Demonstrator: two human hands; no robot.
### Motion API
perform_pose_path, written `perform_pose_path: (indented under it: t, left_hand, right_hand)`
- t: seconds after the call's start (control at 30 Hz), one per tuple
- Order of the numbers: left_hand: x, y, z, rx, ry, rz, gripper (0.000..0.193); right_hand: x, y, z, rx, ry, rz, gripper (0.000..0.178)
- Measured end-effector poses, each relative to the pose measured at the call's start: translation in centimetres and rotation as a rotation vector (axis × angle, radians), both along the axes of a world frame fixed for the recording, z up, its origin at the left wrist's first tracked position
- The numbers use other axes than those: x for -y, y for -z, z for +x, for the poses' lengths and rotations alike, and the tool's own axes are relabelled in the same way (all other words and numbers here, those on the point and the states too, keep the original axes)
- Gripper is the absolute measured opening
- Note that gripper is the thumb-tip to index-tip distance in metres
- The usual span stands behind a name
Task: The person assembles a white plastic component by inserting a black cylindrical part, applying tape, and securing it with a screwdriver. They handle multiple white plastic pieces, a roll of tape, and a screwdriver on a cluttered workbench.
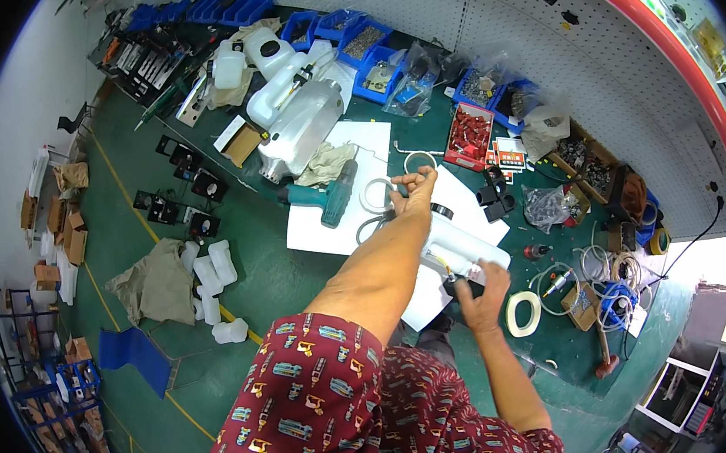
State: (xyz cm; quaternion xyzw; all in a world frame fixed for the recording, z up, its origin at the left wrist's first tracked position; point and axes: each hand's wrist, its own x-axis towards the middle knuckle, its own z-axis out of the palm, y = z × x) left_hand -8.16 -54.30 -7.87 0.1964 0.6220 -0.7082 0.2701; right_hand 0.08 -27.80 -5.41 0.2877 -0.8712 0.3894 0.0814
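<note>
A white plastic tank (461,248) with a black cap (441,211) lies on white sheets in front of me. My right hand (485,292) grips its near right end, beside a black part (463,287). My left hand (415,193) reaches across beyond the cap, its fingers curled; what they hold, if anything, I cannot make out. Beside those fingers lie a pale hose loop (375,196) and another pale ring (419,161). A grey hose (367,227) curves out by my left forearm. Left of it rests a teal cordless drill (338,198).
Larger translucent tanks (305,127) stand at the back left. Blue bins (363,43) of small parts line the pegboard wall, with a red box (470,135) of red pieces. On the right lie a tape roll (523,313), coiled tubing (594,265) and a hammer (606,366).
</note>
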Motion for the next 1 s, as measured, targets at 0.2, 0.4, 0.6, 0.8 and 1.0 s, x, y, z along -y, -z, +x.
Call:
perform_pose_path:
  t: [0.2, 0.4, 0.6, 0.8, 1.0]
  left_hand:
    - [-1.3, -0.1, -0.2, 0.029, 0.084, -0.102, 0.033]
    - [-4.4, -2.2, -1.1, -0.135, 0.133, -0.172, 0.022]
    - [-3.7, 1.4, -1.4, 0.047, -0.017, -0.181, 0.040]
    - [-2.0, 0.7, -1.5, 0.020, 0.014, -0.131, 0.041]
    - [-0.8, -0.2, -1.6, 0.001, 0.037, -0.110, 0.041]
  right_hand:
    - [6.9, -20.5, -18.0, 0.217, -0.314, -0.665, 0.083]
    - [13.7, -19.3, -11.4, 0.420, -0.797, -0.432, 0.086]
    - [15.2, -19.2, -9.0, 1.530, -0.895, -1.048, 0.111]
    - [13.9, -19.8, -8.5, 1.719, -0.766, -1.654, 0.125]
    - [12.6, -18.7, -8.1, 1.659, -0.679, -1.655, 0.119]
